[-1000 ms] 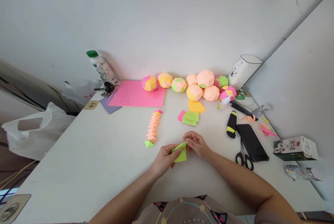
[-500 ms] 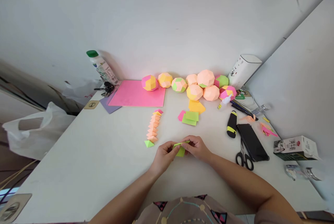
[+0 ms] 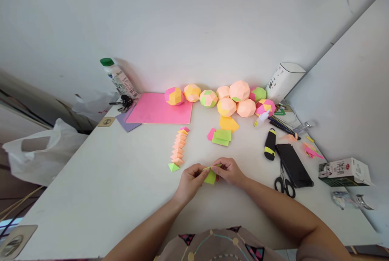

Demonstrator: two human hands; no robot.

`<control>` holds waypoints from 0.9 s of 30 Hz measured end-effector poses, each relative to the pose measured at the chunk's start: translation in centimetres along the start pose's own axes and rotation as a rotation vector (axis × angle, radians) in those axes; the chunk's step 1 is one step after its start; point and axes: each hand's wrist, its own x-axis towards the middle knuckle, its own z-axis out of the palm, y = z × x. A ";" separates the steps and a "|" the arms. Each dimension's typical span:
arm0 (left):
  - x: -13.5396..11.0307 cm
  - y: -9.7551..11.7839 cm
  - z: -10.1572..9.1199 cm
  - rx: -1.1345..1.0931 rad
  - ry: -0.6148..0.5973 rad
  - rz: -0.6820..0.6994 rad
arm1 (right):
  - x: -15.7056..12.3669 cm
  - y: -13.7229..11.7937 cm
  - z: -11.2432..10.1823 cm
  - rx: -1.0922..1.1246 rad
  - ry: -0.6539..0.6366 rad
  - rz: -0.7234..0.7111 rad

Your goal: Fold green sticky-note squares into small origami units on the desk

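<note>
A green sheet of paper (image 3: 210, 177) is pinched between both hands above the front of the table, its upper edge folded over. My left hand (image 3: 191, 178) grips the left end of the fold with thumb and fingers. At the right end, my right hand (image 3: 230, 170) has its thumb pressed on the same fold. To the left of the hands stretches a row of folded paper pieces (image 3: 178, 148), mostly peach, with a green one nearest me. Beyond the hands lie green paper sheets (image 3: 221, 137) over a pink one, with orange paper (image 3: 228, 123) behind.
Several faceted paper balls (image 3: 240, 91) line the wall, one on a pink sheet (image 3: 161, 109). To the right are a box cutter (image 3: 270, 144), scissors (image 3: 284, 184), a phone (image 3: 294, 165), a glue bottle (image 3: 261, 118) and a milk carton (image 3: 345, 172). A white bottle (image 3: 121, 80) stands back left.
The folded-over top of the green paper looks flatter and narrower, and its lower part hangs slightly lower. Both hands have hardly moved.
</note>
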 end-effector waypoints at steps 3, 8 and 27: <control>0.0 0.0 0.0 0.001 -0.005 -0.004 | 0.0 -0.1 0.0 0.008 -0.004 -0.001; -0.1 0.6 0.0 0.049 0.016 0.103 | 0.0 0.0 -0.1 0.004 -0.011 0.002; -0.3 1.2 -0.1 -0.135 0.039 0.095 | 0.0 -0.2 -0.1 0.094 0.010 0.026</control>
